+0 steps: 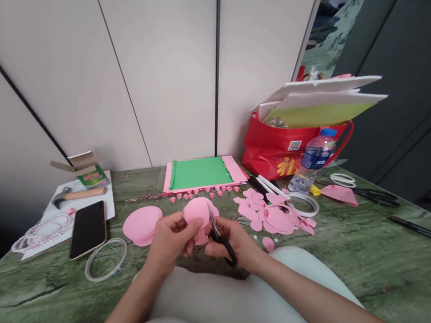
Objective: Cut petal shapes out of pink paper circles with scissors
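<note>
Head view: left hand (170, 234) clamps pink paper (196, 209); right hand (236, 240) clamps scissors (218, 234) at its edge.

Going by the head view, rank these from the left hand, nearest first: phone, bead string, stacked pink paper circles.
1. Stacked pink paper circles, just left of the left hand
2. Phone, farther left
3. Bead string, farthest left, beyond the phone
</note>
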{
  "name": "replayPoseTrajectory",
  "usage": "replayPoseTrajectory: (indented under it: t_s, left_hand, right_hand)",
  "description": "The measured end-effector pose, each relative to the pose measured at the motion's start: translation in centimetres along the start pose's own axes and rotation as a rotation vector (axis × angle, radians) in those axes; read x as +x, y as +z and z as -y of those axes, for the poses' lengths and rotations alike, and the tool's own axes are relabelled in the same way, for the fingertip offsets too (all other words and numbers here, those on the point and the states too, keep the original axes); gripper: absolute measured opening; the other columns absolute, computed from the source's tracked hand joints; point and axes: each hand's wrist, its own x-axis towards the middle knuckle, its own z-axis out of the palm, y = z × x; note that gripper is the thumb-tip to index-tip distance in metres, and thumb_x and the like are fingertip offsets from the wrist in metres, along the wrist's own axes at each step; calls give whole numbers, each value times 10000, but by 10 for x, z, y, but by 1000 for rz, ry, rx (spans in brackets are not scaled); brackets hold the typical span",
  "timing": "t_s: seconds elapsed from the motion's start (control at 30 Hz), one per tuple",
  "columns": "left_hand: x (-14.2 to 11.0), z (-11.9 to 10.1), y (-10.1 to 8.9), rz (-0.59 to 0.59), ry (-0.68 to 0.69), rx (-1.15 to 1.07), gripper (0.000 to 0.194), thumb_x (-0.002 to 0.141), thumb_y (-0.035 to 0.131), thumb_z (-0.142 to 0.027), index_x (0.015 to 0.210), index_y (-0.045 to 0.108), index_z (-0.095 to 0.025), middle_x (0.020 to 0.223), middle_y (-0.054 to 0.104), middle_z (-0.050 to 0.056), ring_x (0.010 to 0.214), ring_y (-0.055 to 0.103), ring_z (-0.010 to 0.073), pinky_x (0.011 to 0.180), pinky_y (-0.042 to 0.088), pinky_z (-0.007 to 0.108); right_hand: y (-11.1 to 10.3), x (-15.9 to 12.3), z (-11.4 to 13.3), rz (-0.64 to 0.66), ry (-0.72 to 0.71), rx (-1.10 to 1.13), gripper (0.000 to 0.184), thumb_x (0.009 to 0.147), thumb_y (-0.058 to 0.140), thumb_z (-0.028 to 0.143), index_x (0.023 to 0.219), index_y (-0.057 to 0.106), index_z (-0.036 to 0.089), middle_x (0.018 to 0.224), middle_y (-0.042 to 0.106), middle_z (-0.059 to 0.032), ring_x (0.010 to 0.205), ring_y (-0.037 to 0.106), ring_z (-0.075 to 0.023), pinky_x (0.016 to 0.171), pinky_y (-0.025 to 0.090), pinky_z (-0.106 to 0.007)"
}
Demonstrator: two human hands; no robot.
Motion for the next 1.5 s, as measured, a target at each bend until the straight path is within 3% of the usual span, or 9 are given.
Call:
replayPoseTrajectory:
  t_s: [0.4,0.8,0.97,1.17,1.33,1.5]
  left_hand:
    - [1,-2,0,-28,-8,-63,227,672,669,-296,567,536,-146,436,508,-63,307,390,28,305,262,141]
    - [1,-5,1,-54,17,-197,204,703,638,-299,615,525,-154,457,537,-57,324,437,58,307,327,160]
    - [0,-3,1,11,-3,-150,176,707,640,-288,647,547,-151,492,562,-47,338,459,67,319,348,173]
    - [0,-1,-1,-30,21,-26,257,681,666,-293,534,532,-131,396,471,-65,327,366,26,325,261,145]
    - [1,-1,-1,51,-22,9,202,683,658,-292,594,590,-123,406,470,-67,328,333,21,320,228,147]
    - [0,-1,0,30,-18,-2,212,686,650,-301,588,569,-131,402,445,-77,332,304,18,324,200,148]
  right_hand:
    - [2,0,4,-48,49,-17,355,522,722,353,711,478,177,472,560,54,365,429,-70,369,324,-187]
    - [0,0,1,-16,29,10,364,521,752,348,690,479,177,421,498,83,345,452,-74,385,391,-201]
    - [1,0,-2,17,15,-11,364,546,738,375,698,477,171,466,524,63,359,466,-75,354,345,-179]
    - [0,-1,-3,89,-3,-26,397,535,768,369,731,488,167,471,511,66,392,452,-75,382,322,-179]
    - [-2,0,-4,67,-36,3,494,483,811,347,817,496,165,583,520,56,492,419,-66,431,306,-174]
    - [-1,0,-2,41,-41,-17,470,494,808,341,791,488,167,546,470,77,480,373,-61,438,275,-184]
